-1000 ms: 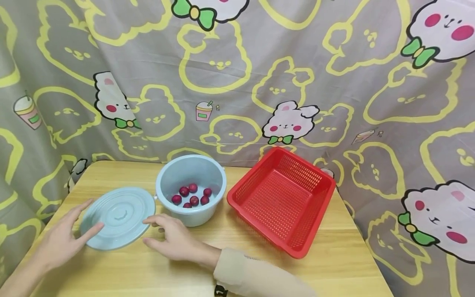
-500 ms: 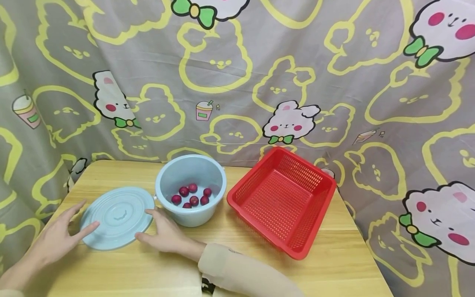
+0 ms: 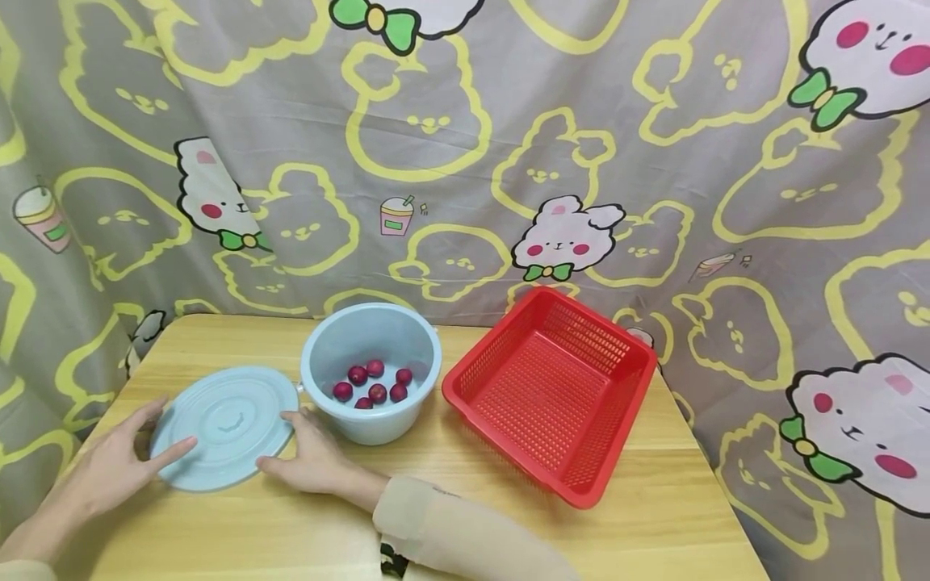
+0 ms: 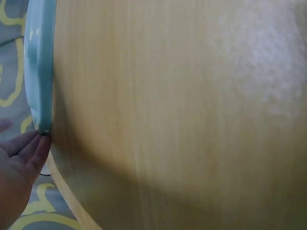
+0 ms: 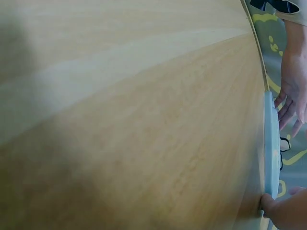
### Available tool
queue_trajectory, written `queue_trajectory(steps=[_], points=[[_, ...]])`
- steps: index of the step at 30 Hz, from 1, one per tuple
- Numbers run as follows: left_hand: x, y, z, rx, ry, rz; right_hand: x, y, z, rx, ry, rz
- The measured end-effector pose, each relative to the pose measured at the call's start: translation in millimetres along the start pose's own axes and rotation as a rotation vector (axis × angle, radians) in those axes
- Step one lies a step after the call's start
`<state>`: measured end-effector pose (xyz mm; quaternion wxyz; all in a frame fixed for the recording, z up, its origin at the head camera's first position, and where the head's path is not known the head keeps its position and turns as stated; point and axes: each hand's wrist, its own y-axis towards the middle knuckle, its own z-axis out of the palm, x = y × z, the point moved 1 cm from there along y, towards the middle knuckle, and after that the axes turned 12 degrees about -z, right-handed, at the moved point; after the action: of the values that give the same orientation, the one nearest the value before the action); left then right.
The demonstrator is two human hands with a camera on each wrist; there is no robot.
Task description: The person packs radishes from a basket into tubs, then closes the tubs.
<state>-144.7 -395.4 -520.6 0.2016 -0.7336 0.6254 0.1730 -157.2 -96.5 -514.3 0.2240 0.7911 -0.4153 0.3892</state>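
A light blue round lid [image 3: 225,420] lies on the table, a raised grip at its centre. My left hand [image 3: 119,464] is at its left edge, thumb stretched over the top; in the left wrist view the fingertips [image 4: 42,136] meet the rim. At the right rim, my right hand [image 3: 316,460] has its thumb and forefinger against the edge; the right wrist view shows the thumb [image 5: 266,203] at the rim, other fingers hidden. Behind that hand stands a light blue bucket [image 3: 410,424] holding several small, round, dark red fruits [image 3: 377,393].
A red perforated plastic basket [image 3: 617,436] stands right of the bucket, nothing in it. Wooden tabletop [image 3: 654,532] stretches in front and to the right. A grey curtain [image 3: 465,186] with yellow outlines and cartoon animals hangs behind the table.
My right hand has moved left and slightly down, up to the lid's rim. My left hand has shifted slightly left beside the lid. Lid, bucket and basket keep their places.
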Motion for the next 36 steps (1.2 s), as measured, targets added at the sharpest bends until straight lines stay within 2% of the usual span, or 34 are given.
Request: queue_trajectory(steps=[5,12,19,26,30,36], points=[[5.4,2.9,0.1,-0.008,-0.016,-0.012,2,2.1,1,-0.018,0.05,-0.001],[6.8,4.5,0.7,0.006,-0.07,-0.029,6,2.6,5,-0.121,0.27,0.082],[3.8,4.7,1.9,-0.034,-0.05,0.001,7,4.0,5,-0.143,0.316,0.091],[2.7,3.4,2.6,-0.031,-0.088,-0.045,10,4.6,6,-0.202,0.518,0.119],[2.8,1.0,3.8,-0.024,-0.137,-0.07,11,4.5,8,-0.265,0.643,0.157],[2.8,-1.5,4.0,-0.026,-0.193,-0.088,10,6.8,12,-0.355,0.748,0.18]])
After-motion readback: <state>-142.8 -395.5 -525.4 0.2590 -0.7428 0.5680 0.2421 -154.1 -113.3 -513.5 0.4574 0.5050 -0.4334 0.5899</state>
